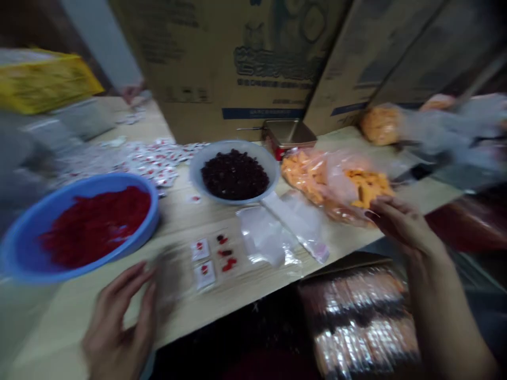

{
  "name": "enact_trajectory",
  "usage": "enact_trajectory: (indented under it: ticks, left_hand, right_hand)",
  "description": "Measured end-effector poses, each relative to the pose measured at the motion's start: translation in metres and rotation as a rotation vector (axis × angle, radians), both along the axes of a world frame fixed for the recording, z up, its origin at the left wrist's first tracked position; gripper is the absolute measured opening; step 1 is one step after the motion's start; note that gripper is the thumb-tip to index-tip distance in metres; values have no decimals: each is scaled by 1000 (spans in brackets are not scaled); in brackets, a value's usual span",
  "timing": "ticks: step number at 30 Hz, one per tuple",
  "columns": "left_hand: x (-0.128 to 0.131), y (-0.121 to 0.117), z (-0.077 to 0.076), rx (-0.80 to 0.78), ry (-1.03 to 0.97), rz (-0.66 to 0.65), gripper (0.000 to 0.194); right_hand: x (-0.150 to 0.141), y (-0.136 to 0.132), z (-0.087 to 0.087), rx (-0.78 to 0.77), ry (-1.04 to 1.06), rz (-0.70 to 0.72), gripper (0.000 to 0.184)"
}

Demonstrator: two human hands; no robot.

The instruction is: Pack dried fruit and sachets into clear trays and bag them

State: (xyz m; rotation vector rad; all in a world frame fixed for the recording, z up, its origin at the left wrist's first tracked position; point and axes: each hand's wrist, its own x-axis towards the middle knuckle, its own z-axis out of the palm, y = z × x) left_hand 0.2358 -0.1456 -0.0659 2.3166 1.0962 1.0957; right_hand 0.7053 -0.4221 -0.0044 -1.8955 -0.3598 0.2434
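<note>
L hand [119,322] open, fingers half curled, blurred, holding nothing visible, just left of clear sheet w/ small sachets [209,258] on counter [79,327]. Sheet shows red & dark bits, some in white squares. R hand [404,227] fingers spread, tips touching clear bag of orange pieces [312,177]; can't tell if gripping. Flat clear bags [269,232] between hands, just right of sheet. Ahead of L hand: blue basin of red dried fruit [43,221], then pile of white-red packets [154,163] past it. Pale bowl of dark berries [237,144] beyond sheet, beside orange bag. Red-based tin [289,134] behind bowl, against cardboard boxes [225,58]. Blurred co-worker's hand [130,94] far ahead of L hand.
</note>
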Motion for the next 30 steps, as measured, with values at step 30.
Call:
enact_trajectory:
  ticks: [30]
  left_hand:
    - [10, 26, -27, 77, 302, -43, 35]
  right_hand:
    - [-245, 186, -35, 110, -470, 928, 13]
